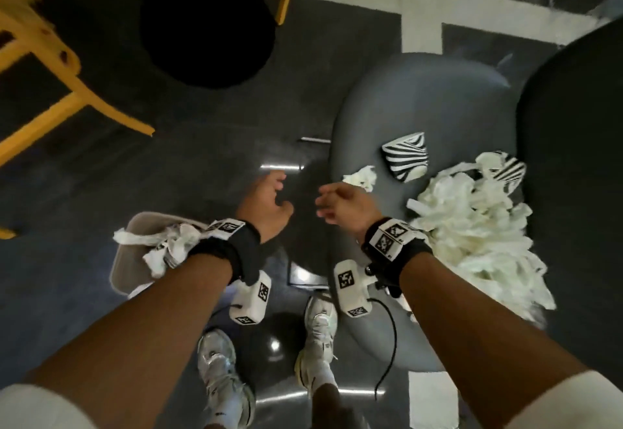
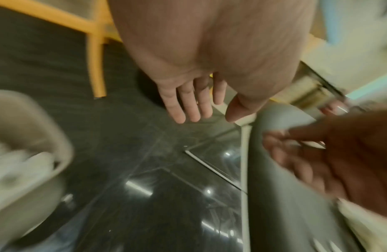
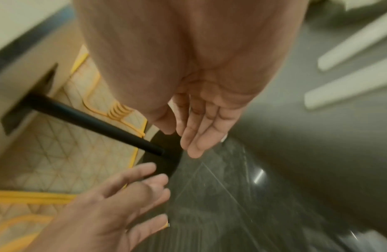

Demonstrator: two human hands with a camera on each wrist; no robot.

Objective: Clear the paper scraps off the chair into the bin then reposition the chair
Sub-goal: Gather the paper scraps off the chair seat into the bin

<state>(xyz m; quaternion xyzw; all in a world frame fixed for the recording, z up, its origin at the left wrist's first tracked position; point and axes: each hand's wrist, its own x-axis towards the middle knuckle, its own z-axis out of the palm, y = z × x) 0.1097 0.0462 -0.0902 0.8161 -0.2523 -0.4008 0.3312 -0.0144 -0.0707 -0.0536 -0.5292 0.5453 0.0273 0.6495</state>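
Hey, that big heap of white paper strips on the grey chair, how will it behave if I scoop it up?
The paper strips look thin and crumpled, so probably floppy and light. The heap is loose, so pieces would likely slip out and drop off the chair seat.

A grey chair (image 1: 421,98) stands on the right, its seat heaped with white paper scraps (image 1: 472,230) near its backrest. On the near left, a pale bin (image 1: 135,260) holds more scraps (image 1: 165,243) hanging over its rim.

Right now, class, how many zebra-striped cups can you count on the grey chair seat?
2. One zebra-striped cup lies in the open near the middle of the grey chair seat; the other is half buried at the paper scrap pile's far edge. More may be hidden beneath.
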